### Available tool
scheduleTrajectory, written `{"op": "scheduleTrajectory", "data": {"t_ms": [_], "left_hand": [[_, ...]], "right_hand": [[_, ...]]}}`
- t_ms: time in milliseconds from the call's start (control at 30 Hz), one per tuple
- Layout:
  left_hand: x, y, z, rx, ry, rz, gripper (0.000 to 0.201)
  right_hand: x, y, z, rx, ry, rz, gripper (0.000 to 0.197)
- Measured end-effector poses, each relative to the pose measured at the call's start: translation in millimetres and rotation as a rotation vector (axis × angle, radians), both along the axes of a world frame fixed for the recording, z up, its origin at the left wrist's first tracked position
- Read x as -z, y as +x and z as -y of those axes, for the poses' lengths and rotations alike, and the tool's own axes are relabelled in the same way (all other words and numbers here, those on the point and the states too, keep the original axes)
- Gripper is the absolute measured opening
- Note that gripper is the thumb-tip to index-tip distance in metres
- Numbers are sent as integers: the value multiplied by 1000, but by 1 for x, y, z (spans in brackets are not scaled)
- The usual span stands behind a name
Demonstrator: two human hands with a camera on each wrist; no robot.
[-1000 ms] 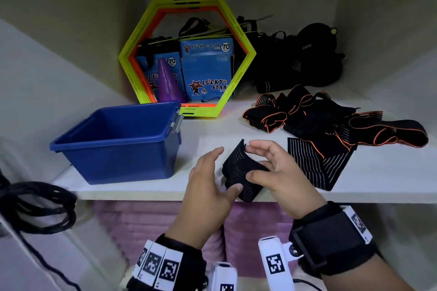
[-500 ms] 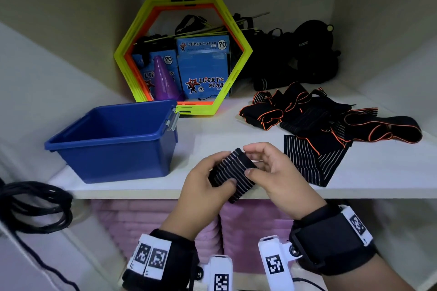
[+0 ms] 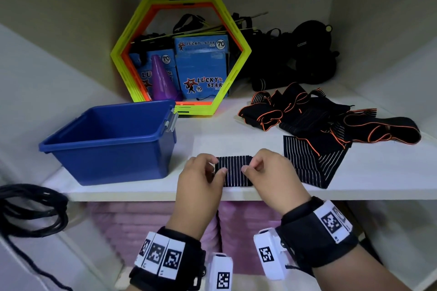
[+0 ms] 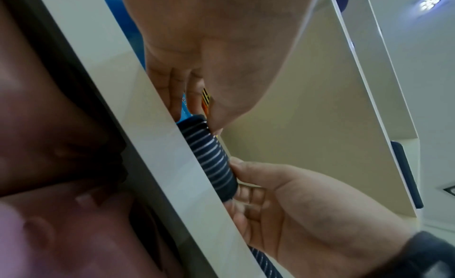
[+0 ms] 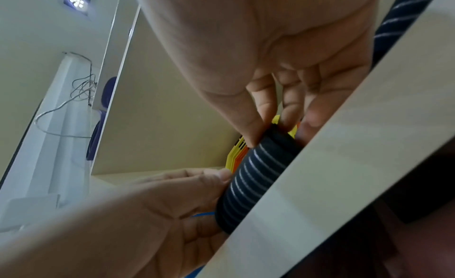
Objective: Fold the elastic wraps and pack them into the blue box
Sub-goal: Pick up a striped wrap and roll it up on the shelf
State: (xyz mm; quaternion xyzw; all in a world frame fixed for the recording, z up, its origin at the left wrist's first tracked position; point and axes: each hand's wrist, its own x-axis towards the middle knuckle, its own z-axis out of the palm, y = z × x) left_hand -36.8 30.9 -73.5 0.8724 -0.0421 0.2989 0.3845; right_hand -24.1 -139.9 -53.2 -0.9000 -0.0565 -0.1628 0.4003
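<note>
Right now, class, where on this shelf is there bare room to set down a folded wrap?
Bare shelf lies between the blue box and the wrap pile, behind the hands. The right side and back are crowded.

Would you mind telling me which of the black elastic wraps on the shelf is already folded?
The small black white-striped wrap at the shelf's front edge, pinched between the left hand and right hand. The orange-trimmed wraps lie in a loose tangle to its right.
</note>
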Motion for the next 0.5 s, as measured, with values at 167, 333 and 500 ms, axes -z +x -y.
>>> {"op": "scheduleTrajectory", "data": {"t_ms": [167,333,500], "left_hand": [[7,-8,-13,-1,34,-5,21],[9,-15,-34,-35,93,-30,39],[9,-18,-49,-6,64,-77,45]], "right_hand": [[0,-1,-9,-91,99,-67,12],[-1,3,-41,-165,44,-76,26],[0,6,-66,-185,44,-73,28]]}}
